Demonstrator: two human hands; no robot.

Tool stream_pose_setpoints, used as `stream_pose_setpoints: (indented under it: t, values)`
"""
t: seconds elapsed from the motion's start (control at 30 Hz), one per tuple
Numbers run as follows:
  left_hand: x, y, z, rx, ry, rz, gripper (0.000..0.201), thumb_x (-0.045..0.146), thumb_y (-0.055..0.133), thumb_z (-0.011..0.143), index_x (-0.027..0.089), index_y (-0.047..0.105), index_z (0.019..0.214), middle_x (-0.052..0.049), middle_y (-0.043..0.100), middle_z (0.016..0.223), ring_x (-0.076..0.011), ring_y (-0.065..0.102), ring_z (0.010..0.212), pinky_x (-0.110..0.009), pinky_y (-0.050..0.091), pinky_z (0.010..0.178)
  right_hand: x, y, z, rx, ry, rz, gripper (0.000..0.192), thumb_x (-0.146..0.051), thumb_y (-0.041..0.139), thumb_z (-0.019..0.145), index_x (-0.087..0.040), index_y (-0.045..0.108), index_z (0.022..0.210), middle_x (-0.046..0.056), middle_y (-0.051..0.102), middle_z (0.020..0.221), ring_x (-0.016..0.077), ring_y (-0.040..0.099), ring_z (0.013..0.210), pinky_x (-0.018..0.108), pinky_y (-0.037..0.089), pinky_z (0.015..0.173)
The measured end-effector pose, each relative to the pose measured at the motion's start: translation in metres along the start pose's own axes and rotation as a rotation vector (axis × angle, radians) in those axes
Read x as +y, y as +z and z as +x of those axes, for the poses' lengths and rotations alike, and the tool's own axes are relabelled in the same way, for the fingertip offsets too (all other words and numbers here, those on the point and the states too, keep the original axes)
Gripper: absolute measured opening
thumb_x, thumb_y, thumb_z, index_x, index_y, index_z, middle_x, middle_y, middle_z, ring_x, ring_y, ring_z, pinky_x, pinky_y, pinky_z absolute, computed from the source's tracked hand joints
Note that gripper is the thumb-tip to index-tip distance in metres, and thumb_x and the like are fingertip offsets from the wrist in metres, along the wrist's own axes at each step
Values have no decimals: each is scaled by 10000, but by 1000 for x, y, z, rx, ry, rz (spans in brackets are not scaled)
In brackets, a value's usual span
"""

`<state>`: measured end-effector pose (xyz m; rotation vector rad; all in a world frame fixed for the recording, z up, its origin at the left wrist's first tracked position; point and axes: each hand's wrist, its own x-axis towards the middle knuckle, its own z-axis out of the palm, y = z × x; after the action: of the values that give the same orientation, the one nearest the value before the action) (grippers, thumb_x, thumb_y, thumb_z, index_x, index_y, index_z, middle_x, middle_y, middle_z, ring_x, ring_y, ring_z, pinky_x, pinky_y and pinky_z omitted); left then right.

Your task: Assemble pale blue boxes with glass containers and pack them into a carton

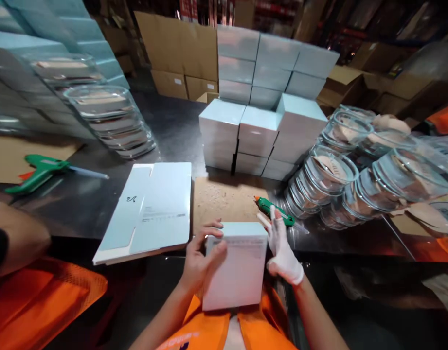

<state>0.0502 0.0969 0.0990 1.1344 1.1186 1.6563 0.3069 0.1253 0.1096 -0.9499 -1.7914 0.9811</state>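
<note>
A pale blue cardboard box [238, 272] is held between my hands at the near edge of the dark table [99, 204], tilted toward me. My left hand [202, 260], bare, grips its left side with fingers curled over the top edge. My right hand [282, 248], in a white glove, presses flat against its right side. Just beyond my right hand lies a green glue gun [275, 212] with an orange tip, beside a brown cardboard pad [224, 199].
A stack of flat unfolded box blanks [151, 209] lies left of my hands. Finished boxes [263, 112] are piled at the middle back. Stacks of glass bowls sit right [355, 170] and left [107, 116]. Another green glue gun [41, 170] and a person's arm [15, 238] are at left.
</note>
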Motion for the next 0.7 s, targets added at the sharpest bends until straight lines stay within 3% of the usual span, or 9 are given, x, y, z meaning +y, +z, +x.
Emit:
stream_pose_setpoints:
  t: [0.03,0.07,0.13,0.23,0.33,0.4,0.5,0.57,0.7]
  values:
    - [1,0,3,86,-37,-16,294,469,865,820,220,722,884,-71,719,1102,-262,681,1200,-355,524,1054,4,3,-10,128,-59,-72,1283,-976,560,753,-335,36,1733,194,72,1802,403,316,1618,614,437,1200]
    - [3,0,6,174,-78,-38,318,479,877,803,222,717,901,-57,719,1098,-240,686,1166,-314,531,1014,8,6,-21,232,-152,-194,1334,-982,567,739,-320,-28,1732,193,24,1804,424,246,1638,660,387,1224]
    - [10,4,15,301,-202,-122,412,512,908,748,227,696,957,-26,721,1045,-197,709,999,-268,559,881,11,12,-38,318,-397,-545,1260,-866,719,762,-332,115,1729,158,144,1793,427,232,1637,698,292,1269]
    - [20,15,29,310,-447,-329,627,565,959,638,243,639,1072,-7,736,950,-206,733,829,-298,594,753,3,14,-45,194,-718,-1025,690,-491,862,849,-464,568,1472,-12,627,1520,306,464,1502,649,199,1326]
    - [26,22,38,261,-488,-457,792,687,919,643,265,610,1238,-85,759,1164,-307,752,1109,-402,621,905,-19,3,-23,43,-895,-1193,236,-263,761,946,-416,739,1124,-118,805,1141,169,617,1285,553,104,1366]
    - [25,19,39,280,-341,-456,903,831,774,721,325,540,1431,-130,622,1502,-336,586,1428,-447,571,1061,-37,-10,8,49,-948,-1195,116,-307,730,983,-354,741,1088,-90,823,1073,149,663,1180,511,142,1360]
    - [21,8,32,296,-98,-321,970,851,663,814,423,332,1619,-94,315,1761,-294,248,1656,-483,420,1240,-65,-29,80,193,-945,-1244,321,-451,745,969,-305,690,1250,7,818,1133,204,676,1188,514,260,1302]
    - [19,0,24,256,-50,-219,955,771,697,855,410,293,1642,-122,339,1744,-304,269,1649,-508,382,1266,-81,-39,143,270,-869,-1337,473,-439,759,944,-269,635,1368,75,773,1289,269,624,1304,543,264,1276]
    - [21,-14,9,238,-50,-81,862,659,749,875,336,394,1592,-161,507,1614,-320,463,1542,-490,445,1221,-94,-57,271,237,-438,-1445,593,-387,646,973,-160,541,1510,170,586,1542,364,466,1454,595,233,1244]
